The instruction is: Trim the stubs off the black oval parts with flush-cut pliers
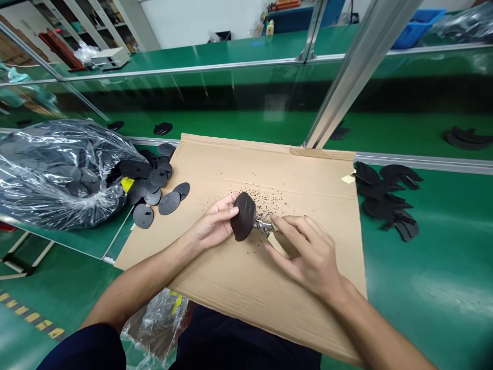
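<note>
Pinched between the thumb and fingers of my left hand [217,223] is a black oval disc [244,217], held tilted above the cardboard sheet [215,277]. My right hand [308,246] is closed around the pale handles of small metal cutting pliers [264,226]. Their jaws meet the right edge of the disc; whether they bite into it I cannot tell. Small black scraps [269,200] lie scattered on the cardboard under and behind the pliers.
At the left, more black discs [157,177] spill from a clear plastic bag [65,174]. Several black pieces [387,198] are heaped on the green table right of the cardboard. A metal frame post [346,77] rises behind the cardboard, beside a clear panel.
</note>
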`<action>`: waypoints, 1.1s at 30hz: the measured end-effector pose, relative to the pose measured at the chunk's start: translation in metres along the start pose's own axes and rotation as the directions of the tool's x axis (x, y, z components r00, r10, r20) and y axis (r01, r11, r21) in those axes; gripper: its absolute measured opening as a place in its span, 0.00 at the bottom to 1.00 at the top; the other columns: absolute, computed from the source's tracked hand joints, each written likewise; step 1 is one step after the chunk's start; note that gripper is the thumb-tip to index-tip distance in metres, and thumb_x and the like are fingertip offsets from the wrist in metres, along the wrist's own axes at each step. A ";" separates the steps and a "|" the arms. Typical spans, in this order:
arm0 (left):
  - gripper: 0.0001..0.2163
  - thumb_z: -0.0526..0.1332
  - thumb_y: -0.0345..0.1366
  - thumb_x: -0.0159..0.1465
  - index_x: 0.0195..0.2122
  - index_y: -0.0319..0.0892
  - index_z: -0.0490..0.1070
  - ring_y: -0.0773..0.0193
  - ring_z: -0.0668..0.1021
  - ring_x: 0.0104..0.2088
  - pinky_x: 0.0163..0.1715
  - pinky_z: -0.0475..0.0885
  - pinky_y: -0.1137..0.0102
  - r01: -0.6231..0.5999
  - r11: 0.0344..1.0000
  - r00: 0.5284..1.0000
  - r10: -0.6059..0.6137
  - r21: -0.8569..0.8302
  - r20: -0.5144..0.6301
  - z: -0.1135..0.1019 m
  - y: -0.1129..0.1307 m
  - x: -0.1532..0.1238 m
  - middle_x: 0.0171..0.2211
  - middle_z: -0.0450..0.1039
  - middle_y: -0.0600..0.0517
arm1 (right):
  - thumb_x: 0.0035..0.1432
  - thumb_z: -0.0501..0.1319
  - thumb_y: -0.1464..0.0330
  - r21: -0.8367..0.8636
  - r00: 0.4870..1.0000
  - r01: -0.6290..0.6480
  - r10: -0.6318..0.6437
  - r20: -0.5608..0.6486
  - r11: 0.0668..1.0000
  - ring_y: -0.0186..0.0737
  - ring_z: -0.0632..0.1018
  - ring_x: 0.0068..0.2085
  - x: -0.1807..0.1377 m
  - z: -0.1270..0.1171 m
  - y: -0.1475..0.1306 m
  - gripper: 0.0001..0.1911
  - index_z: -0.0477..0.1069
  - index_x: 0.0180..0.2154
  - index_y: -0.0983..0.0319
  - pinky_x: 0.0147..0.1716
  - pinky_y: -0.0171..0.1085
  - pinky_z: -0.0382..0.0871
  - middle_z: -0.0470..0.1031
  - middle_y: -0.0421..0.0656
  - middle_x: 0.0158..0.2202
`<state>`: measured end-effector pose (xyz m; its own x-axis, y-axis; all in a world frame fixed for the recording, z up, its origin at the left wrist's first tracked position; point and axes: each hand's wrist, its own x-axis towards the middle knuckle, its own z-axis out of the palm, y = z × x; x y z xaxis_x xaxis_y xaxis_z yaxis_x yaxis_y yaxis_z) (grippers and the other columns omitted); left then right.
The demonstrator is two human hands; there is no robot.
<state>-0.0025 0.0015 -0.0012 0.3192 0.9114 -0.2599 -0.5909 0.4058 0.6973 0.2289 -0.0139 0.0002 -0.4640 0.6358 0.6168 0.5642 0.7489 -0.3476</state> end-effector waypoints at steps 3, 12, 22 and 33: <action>0.18 0.77 0.34 0.53 0.40 0.40 0.72 0.72 0.77 0.26 0.28 0.73 0.78 0.050 0.998 0.998 -0.048 -0.037 0.038 -0.001 0.000 -0.001 0.33 0.77 0.54 | 0.65 0.65 0.65 0.010 1.000 0.009 -0.009 0.001 1.000 0.44 0.77 0.39 0.000 0.001 0.001 0.18 0.71 0.55 0.62 0.36 0.41 0.71 0.78 0.48 0.41; 0.18 0.77 0.31 0.53 0.40 0.39 0.71 0.72 0.80 0.27 0.29 0.77 0.80 0.163 0.986 0.986 -0.161 -0.037 0.046 -0.003 0.000 -0.003 0.35 0.79 0.53 | 0.67 0.65 0.66 0.026 1.000 0.020 -0.020 -0.024 0.999 0.42 0.78 0.39 -0.002 0.001 0.003 0.20 0.70 0.58 0.61 0.36 0.40 0.73 0.79 0.48 0.42; 0.21 0.79 0.34 0.49 0.39 0.39 0.72 0.72 0.80 0.26 0.27 0.75 0.81 0.136 0.989 0.990 -0.133 -0.057 0.042 0.001 -0.002 -0.001 0.32 0.79 0.54 | 0.68 0.64 0.67 -0.007 1.000 0.028 -0.028 -0.002 1.000 0.40 0.78 0.38 -0.002 0.000 0.002 0.16 0.72 0.55 0.62 0.37 0.38 0.72 0.80 0.47 0.41; 0.21 0.78 0.36 0.51 0.40 0.40 0.71 0.70 0.79 0.27 0.28 0.75 0.78 0.097 0.995 0.995 -0.097 0.009 0.039 -0.005 -0.004 0.000 0.32 0.77 0.53 | 0.69 0.63 0.66 -0.080 0.999 0.031 -0.029 0.032 0.996 0.39 0.79 0.37 -0.002 0.000 0.004 0.16 0.72 0.57 0.60 0.36 0.37 0.73 0.81 0.44 0.40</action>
<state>-0.0040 0.0001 -0.0069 0.4036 0.8644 -0.2999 -0.5504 0.4912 0.6751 0.2323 -0.0127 -0.0025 -0.5019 0.6198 0.6033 0.6025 0.7510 -0.2703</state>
